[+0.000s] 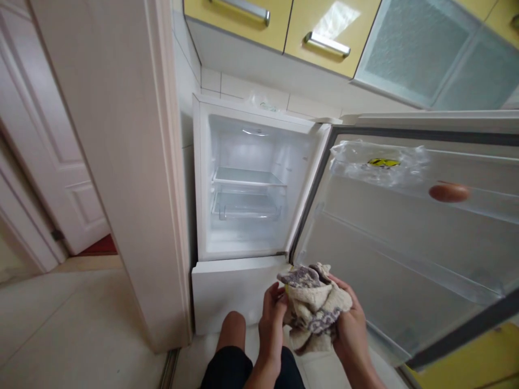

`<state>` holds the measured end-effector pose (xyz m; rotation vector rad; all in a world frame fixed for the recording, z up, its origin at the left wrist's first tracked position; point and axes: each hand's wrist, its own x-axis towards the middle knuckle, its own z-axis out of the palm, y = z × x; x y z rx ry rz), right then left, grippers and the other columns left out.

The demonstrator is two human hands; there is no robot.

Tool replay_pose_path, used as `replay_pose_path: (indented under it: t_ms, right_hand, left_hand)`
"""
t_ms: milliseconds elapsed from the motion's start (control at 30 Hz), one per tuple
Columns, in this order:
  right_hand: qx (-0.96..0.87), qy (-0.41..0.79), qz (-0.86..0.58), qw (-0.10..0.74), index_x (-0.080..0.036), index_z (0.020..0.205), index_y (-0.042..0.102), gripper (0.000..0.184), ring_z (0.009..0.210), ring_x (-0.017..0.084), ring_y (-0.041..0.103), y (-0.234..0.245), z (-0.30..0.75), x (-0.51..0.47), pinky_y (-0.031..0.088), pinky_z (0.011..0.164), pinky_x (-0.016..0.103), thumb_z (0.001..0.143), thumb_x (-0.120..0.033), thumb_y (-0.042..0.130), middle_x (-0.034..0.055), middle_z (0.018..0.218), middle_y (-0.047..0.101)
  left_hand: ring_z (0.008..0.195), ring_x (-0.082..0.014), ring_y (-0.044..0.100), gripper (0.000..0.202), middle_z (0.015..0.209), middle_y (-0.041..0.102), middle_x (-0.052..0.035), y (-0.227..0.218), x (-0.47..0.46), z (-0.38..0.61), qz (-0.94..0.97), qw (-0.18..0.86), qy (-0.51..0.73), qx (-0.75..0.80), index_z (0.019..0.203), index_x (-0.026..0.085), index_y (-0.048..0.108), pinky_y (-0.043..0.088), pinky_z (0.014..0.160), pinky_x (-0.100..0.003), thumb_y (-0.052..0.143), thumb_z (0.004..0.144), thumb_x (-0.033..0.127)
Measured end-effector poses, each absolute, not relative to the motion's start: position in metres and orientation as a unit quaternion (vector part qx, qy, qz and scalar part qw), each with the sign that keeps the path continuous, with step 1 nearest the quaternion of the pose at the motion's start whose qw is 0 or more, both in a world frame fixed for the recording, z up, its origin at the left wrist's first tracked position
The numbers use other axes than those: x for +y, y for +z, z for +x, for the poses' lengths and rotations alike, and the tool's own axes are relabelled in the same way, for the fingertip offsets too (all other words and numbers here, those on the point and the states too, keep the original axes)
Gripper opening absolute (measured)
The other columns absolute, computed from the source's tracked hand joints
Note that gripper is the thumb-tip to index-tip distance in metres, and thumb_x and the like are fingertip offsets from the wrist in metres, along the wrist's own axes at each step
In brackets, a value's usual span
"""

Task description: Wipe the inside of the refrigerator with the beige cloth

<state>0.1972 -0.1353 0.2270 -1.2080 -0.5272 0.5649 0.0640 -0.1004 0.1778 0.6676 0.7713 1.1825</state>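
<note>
Between my two hands is a crumpled cloth (318, 308), cream with a purple-grey pattern, held in front of an open fridge (247, 148). My left hand (272, 319) has its fingers curled against the cloth's left side. On the other side, my right hand (352, 324) grips the bunched fabric, its fingertips partly hidden behind it. The fridge door (385, 232) stands wide open to the right. A brown egg (449, 192) and a clear plastic bag (377, 162) with a yellow and black mark sit in the door's top rack.
Inside the fridge are a glass shelf (247, 176) and a clear drawer (247, 206). Below it is a closed white lower compartment (239, 292). Yellow cabinets (332, 27) hang overhead. A wooden door frame (121, 135) rises close on the left.
</note>
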Motion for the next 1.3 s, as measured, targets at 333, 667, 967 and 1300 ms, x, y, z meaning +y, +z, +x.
replay_pose_path:
  t_ms: [333, 667, 967, 1300]
  right_hand:
    - [-0.25, 0.395, -0.532, 0.707, -0.023, 0.122, 0.065, 0.067, 0.112, 0.026, 0.064, 0.189, 0.111, -0.07, 0.049, 0.105, 0.04, 0.058, -0.037, 0.078, 0.0043, 0.116, 0.072]
    - [-0.439, 0.459, -0.48, 0.605, -0.032, 0.136, 0.062, 0.064, 0.136, 0.03, 0.051, 0.183, 0.094, -0.07, 0.032, 0.121, 0.049, 0.076, -0.047, 0.079, 0.0054, 0.143, 0.06]
    - [-0.324, 0.527, -0.403, 0.675, -0.04, 0.145, 0.05, 0.074, 0.147, 0.029, 0.04, 0.137, 0.105, -0.065, 0.035, 0.12, 0.052, 0.077, -0.042, 0.079, 0.0037, 0.158, 0.044]
    - [-0.256, 0.591, -0.386, 0.66, -0.034, 0.147, 0.045, 0.083, 0.135, 0.033, 0.054, 0.106, 0.122, -0.035, 0.049, 0.107, 0.053, 0.074, -0.05, 0.079, 0.0112, 0.152, 0.052]
  left_hand:
    - [0.146, -0.03, 0.04, 0.081, 0.158, 0.044, -0.0145, 0.19, -0.063, 0.012, 0.347, 0.607, 0.603, 0.385, 0.145, 0.021, 0.043, 0.033, 0.122, -0.04, 0.064, 0.079, 0.062]
    - [0.129, -0.03, 0.057, 0.079, 0.139, 0.06, -0.0169, 0.205, -0.008, -0.01, 0.355, 0.57, 0.604, 0.429, 0.135, 0.016, 0.049, 0.042, 0.112, -0.039, 0.073, 0.069, 0.054]
    - [0.113, -0.0278, 0.065, 0.055, 0.118, 0.072, -0.0097, 0.199, -0.004, -0.029, 0.346, 0.559, 0.577, 0.485, 0.119, 0.019, 0.062, 0.047, 0.101, -0.036, 0.07, 0.076, 0.052]
    - [0.106, -0.0259, 0.069, 0.054, 0.108, 0.075, -0.0049, 0.183, 0.008, -0.01, 0.152, 0.596, 0.631, 0.474, 0.114, 0.021, 0.065, 0.052, 0.091, -0.034, 0.076, 0.064, 0.039]
